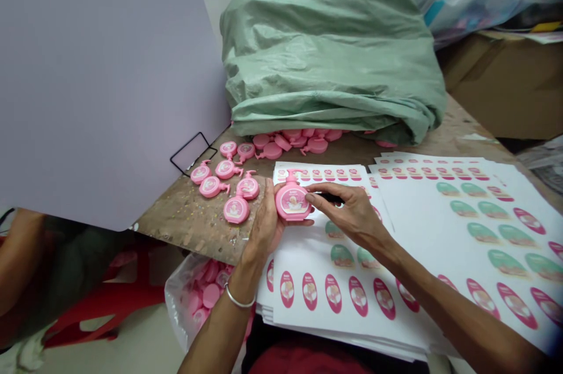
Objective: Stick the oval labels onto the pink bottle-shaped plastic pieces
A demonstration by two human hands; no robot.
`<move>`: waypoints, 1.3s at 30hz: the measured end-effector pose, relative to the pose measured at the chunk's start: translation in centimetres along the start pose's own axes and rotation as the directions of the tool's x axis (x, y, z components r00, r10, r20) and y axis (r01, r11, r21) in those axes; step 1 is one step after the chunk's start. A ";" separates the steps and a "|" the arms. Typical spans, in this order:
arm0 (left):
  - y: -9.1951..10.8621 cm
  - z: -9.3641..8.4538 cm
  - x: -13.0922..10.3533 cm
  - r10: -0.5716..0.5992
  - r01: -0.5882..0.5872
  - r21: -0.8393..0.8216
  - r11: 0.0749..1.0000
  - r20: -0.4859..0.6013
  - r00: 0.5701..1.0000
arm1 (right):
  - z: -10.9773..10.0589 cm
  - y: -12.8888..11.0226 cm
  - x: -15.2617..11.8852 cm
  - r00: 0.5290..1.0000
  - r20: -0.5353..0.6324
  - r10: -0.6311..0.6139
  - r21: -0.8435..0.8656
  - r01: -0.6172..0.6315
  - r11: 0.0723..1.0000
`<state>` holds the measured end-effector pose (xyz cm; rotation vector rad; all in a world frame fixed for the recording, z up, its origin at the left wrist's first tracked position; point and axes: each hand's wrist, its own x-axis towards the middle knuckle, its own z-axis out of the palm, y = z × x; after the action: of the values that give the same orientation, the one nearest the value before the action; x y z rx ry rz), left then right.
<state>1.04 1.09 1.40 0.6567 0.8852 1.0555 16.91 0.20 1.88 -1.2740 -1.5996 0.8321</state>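
Observation:
A pink toy pump bottle with a round label on its front stands upright in my left hand, whose fingers wrap behind and below it. My right hand touches the bottle's right edge with thumb and forefinger pinched together, and a dark slim object lies within that hand. Beneath both hands are sticker sheets printed with pink ovals and green shapes. Several labelled pink bottles lie on the table to the left.
A large green sack stands at the back, with pink bottles below its edge. More sticker sheets lie right. A plastic bag of pink pieces is below the table's left edge. Another person's arm shows far left, near a red stool.

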 end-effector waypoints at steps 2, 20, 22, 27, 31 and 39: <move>0.0 0.0 0.0 -0.001 0.001 -0.001 1.000 0.001 1.000 | 0.0 0.0 0.0 1.000 -0.002 -0.005 0.003 0.005 1.000; 0.0 0.3 -0.1 0.013 -0.013 -0.036 0.999 -0.017 1.000 | 0.3 -0.2 -0.2 0.999 -0.046 -0.023 0.017 0.024 1.000; 0.0 0.2 -0.1 0.019 -0.020 -0.030 0.999 -0.022 1.000 | 0.3 -0.2 -0.2 0.999 -0.050 -0.023 0.014 0.024 1.000; 0.2 0.3 -0.2 0.030 -0.030 -0.010 0.999 -0.028 0.999 | 0.2 -0.2 -0.1 0.999 -0.040 -0.011 0.005 0.011 1.000; 0.2 0.4 -0.3 0.024 -0.024 -0.016 1.000 -0.033 0.999 | 0.3 0.0 -0.1 0.999 -0.042 -0.001 0.003 0.001 1.000; -0.1 0.4 -0.3 0.064 -0.062 0.037 0.997 -0.053 0.997 | 0.0 0.1 -0.2 0.997 -0.008 0.082 0.054 -0.081 0.995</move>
<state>1.42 0.78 1.59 0.6917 0.9372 1.1207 16.97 0.09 1.71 -1.3099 -1.5155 0.9119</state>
